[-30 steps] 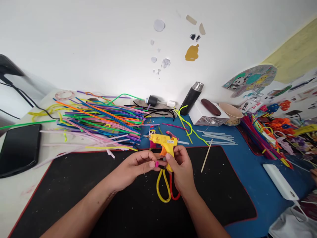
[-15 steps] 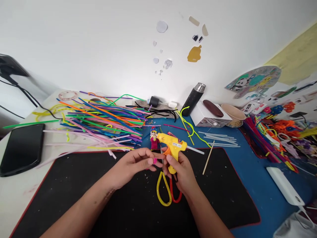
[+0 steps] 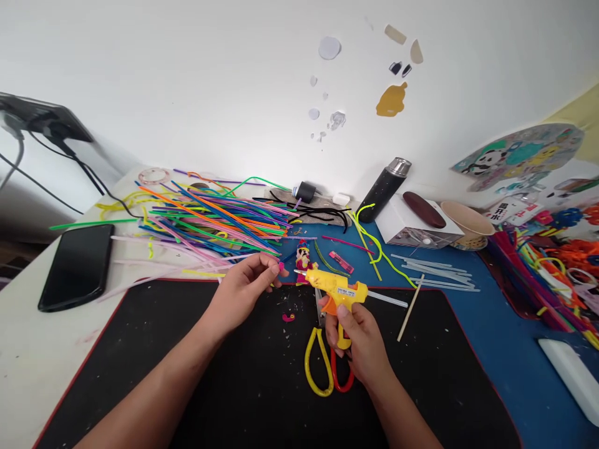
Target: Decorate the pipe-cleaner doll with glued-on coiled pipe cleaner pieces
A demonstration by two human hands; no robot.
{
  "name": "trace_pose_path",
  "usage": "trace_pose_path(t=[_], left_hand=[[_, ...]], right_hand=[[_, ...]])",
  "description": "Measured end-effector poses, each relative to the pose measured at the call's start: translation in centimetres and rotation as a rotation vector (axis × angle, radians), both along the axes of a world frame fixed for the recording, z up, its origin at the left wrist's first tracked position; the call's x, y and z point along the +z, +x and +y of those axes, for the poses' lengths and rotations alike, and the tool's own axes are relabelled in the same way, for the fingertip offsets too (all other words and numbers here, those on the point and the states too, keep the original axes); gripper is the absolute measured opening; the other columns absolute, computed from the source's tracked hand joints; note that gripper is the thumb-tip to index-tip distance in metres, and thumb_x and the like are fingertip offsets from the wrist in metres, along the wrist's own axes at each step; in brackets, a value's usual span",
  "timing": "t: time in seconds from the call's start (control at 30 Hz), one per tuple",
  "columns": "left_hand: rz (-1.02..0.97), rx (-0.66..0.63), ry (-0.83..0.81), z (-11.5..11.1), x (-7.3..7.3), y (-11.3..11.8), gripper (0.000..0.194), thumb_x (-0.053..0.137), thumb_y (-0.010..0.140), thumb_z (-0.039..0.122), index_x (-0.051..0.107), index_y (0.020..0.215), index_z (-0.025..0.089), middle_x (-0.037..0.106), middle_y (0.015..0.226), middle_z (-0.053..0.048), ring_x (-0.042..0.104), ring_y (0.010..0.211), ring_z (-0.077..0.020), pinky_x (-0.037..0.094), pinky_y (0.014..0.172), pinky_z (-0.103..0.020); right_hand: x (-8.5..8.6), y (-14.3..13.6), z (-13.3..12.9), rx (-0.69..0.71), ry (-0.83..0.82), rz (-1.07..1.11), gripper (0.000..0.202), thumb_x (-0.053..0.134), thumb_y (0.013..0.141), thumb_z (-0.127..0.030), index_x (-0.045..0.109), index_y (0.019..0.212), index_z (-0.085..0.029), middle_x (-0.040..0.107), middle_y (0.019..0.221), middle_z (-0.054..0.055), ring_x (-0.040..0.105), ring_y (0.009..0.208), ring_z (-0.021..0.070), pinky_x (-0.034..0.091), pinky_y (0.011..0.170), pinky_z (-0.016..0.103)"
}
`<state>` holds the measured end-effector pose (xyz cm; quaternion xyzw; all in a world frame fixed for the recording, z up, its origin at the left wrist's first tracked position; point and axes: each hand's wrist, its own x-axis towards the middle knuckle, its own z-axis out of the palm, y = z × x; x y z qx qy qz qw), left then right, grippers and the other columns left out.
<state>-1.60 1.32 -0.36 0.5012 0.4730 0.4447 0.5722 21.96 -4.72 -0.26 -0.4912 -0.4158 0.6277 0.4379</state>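
Observation:
My right hand point(image 3: 358, 340) is closed round the handle of a yellow hot glue gun point(image 3: 333, 288), a clear glue stick point(image 3: 387, 299) poking from its back. The metal nozzle points left, close to my left hand point(image 3: 248, 284), which pinches a small magenta piece point(image 3: 281, 266). Just behind the nozzle stands a little pipe-cleaner figure point(image 3: 303, 259) in magenta with a dark and red top. Scissors with a yellow and a red handle point(image 3: 319, 368) lie below the gun, partly hidden by it and my right hand. A small magenta curl point(image 3: 289, 318) rests on the black mat point(image 3: 253, 374).
Many coloured pipe cleaners point(image 3: 219, 215) are heaped at the back left, beside a black phone point(image 3: 77, 268). A black flask point(image 3: 384, 190), a white box point(image 3: 416, 224), clear glue sticks point(image 3: 440, 274) and a thin wooden stick point(image 3: 410, 308) are on the right. A pink sharpener-like object point(image 3: 341, 262) lies behind the gun.
My hands have moved apart: the left went left with the magenta piece, the right lowered slightly with the glue gun. The figure and the magenta curl are now uncovered. The view has shifted left.

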Motion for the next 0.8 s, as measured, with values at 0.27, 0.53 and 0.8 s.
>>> trace_pose_path(t=[0.27,0.53,0.8], left_hand=[[0.105,0.020,0.072,-0.1,-0.3,-0.1,0.030,0.066,0.099,0.050,0.065,0.093,0.020,0.065,0.080,0.000,0.060,0.075,-0.0164,0.047,0.072,-0.029],[0.107,0.000,0.136,-0.3,-0.3,0.1,0.027,0.065,0.100,0.046,0.064,0.091,0.020,0.063,0.080,0.000,0.059,0.074,-0.0162,0.048,0.073,-0.029],[0.075,-0.039,0.092,-0.3,0.0,0.3,0.029,0.066,0.099,0.048,0.065,0.093,0.019,0.065,0.082,0.000,0.060,0.073,-0.0154,0.049,0.071,-0.028]], right_hand=[[0.7,-0.7,-0.1,0.011,0.015,-0.205,0.057,0.065,0.093,-0.074,0.068,0.083,-0.018,0.054,0.055,-0.001,0.043,0.045,0.0105,0.035,0.044,0.024],[1.1,-1.0,0.2,-0.029,0.086,-0.321,0.063,0.059,0.095,-0.076,0.060,0.067,-0.019,0.052,0.053,-0.001,0.045,0.046,0.0108,0.036,0.046,0.024],[0.7,-1.0,0.2,-0.048,0.103,-0.365,0.067,0.056,0.096,-0.077,0.056,0.061,-0.021,0.053,0.052,0.000,0.046,0.047,0.0113,0.036,0.046,0.025]])
